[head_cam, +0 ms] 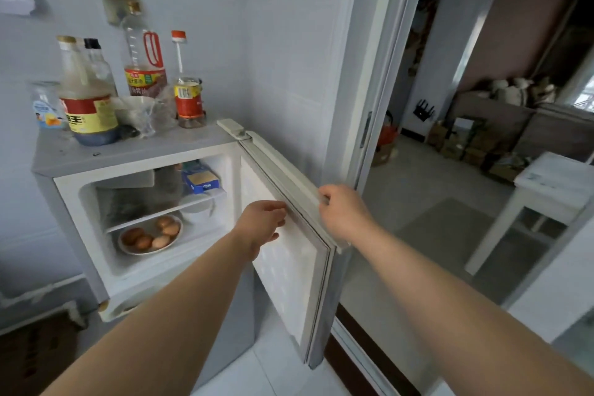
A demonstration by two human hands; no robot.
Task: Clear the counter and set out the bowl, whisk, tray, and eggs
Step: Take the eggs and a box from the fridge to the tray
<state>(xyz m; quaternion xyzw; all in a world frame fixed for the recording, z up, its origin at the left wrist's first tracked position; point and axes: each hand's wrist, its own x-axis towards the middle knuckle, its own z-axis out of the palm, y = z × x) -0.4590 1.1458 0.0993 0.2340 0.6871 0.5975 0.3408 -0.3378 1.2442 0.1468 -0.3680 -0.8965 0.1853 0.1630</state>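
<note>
Brown eggs (150, 236) in fridge; right hand (342, 213) fingers gripping door (289, 228), left hand (262, 225) open.

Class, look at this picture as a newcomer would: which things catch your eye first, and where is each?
The open fridge door, with the right hand gripping its top edge and the left hand reaching inside. Next, the plate of brown eggs on the lower shelf. Then the sauce bottles crowded on the fridge top.

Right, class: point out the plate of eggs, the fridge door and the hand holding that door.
plate of eggs (126, 248), head view, on the plate's bare front rim.
fridge door (289, 267), head view, on its white inner panel.
right hand (342, 214), head view, on the back of the hand.
</note>
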